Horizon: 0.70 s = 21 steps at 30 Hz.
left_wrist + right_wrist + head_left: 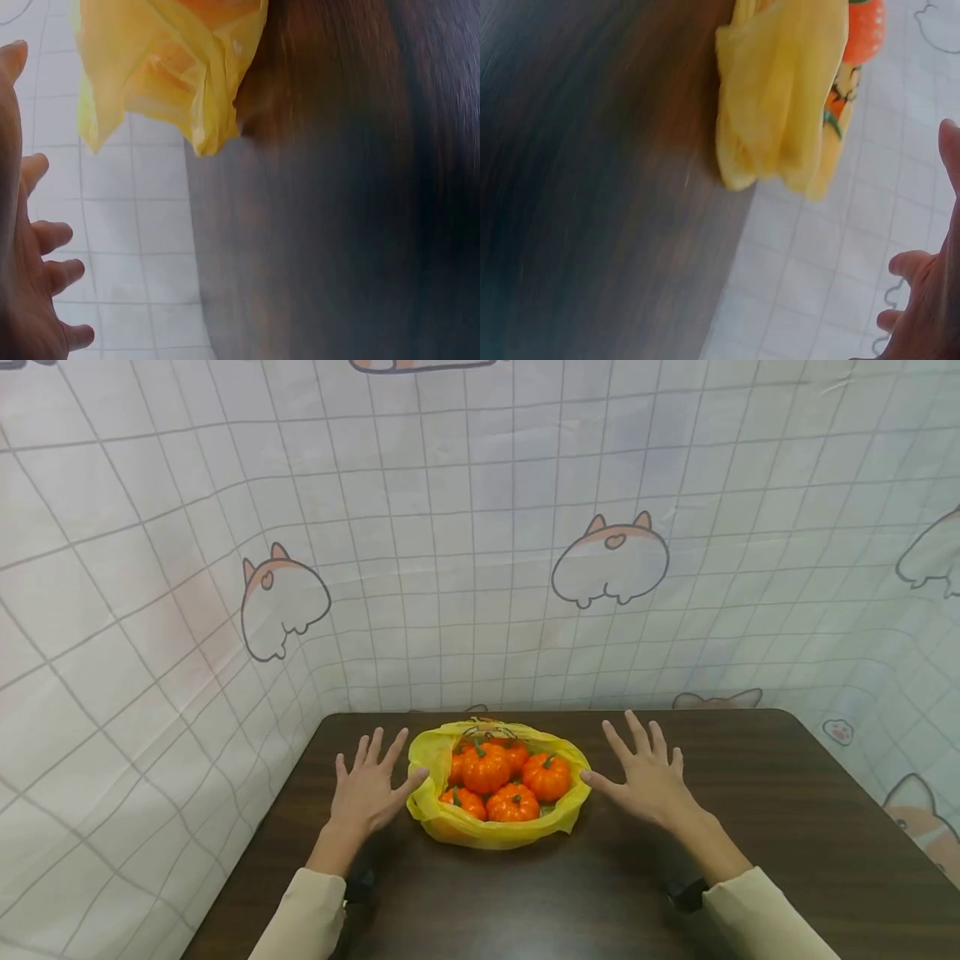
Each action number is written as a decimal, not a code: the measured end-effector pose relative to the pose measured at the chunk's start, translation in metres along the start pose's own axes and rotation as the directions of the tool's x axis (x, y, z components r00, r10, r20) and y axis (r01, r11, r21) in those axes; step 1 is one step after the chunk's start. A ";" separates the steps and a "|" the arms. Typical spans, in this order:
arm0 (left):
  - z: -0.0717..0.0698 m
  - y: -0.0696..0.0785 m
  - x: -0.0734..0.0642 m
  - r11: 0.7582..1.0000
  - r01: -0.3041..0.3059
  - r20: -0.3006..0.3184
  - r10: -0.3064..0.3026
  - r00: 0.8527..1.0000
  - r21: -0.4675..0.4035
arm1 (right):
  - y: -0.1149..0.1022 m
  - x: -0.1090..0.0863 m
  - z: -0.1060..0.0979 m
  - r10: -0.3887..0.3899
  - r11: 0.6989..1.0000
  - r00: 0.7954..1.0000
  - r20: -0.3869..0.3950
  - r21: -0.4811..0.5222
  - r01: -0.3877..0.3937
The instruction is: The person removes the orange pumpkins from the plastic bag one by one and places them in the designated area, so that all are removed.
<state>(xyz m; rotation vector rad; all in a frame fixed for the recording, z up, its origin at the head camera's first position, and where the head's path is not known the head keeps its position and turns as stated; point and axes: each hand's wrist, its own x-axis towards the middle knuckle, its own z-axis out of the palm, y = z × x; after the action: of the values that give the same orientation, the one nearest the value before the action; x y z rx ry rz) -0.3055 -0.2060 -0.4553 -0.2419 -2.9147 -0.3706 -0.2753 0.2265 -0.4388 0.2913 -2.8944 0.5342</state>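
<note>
A yellow plastic bag (491, 837) lies with its mouth wide on the dark table, holding several small orange pumpkins (486, 768) with green stems. To its left, my left hand (367, 789) is spread with straight fingers, its thumb close to the bag's rim. On the other side, my right hand (648, 777) is spread likewise, thumb tip near the right rim. Whether either thumb touches the plastic I cannot tell. In the left wrist view the bag (172, 67) appears apart from the fingers. The right wrist view shows the bag (780, 97) and part of a pumpkin (864, 34).
The dark wood-look table (517, 902) has rounded far corners. A white grid-patterned cloth (487, 585) with cartoon animal prints hangs behind it and along both sides. Dark bands are partly visible below both wrists, by the light sleeves (303, 914).
</note>
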 end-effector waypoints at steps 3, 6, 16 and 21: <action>0.004 0.001 0.000 0.999 0.010 -0.001 -0.010 1.000 -0.041 | -0.008 -0.001 0.006 -0.014 0.999 1.000 -0.004 0.046 0.014; 0.007 0.002 0.001 0.995 0.024 -0.010 -0.025 1.000 -0.093 | -0.016 0.001 0.010 -0.026 0.994 1.000 -0.010 0.108 0.027; 0.018 0.002 0.000 0.920 0.044 -0.083 -0.082 0.993 -0.390 | -0.030 0.013 0.028 -0.034 0.948 0.998 -0.044 0.314 0.046; 0.024 0.004 0.003 0.841 0.022 -0.131 -0.110 0.985 -0.540 | -0.040 0.018 0.033 -0.042 0.908 0.998 -0.048 0.415 0.058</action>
<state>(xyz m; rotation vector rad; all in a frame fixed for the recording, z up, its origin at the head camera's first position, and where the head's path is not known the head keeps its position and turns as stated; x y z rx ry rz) -0.3121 -0.1954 -0.4764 -0.1768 -2.6004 -1.1675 -0.2882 0.1754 -0.4520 0.4070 -2.7003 1.1365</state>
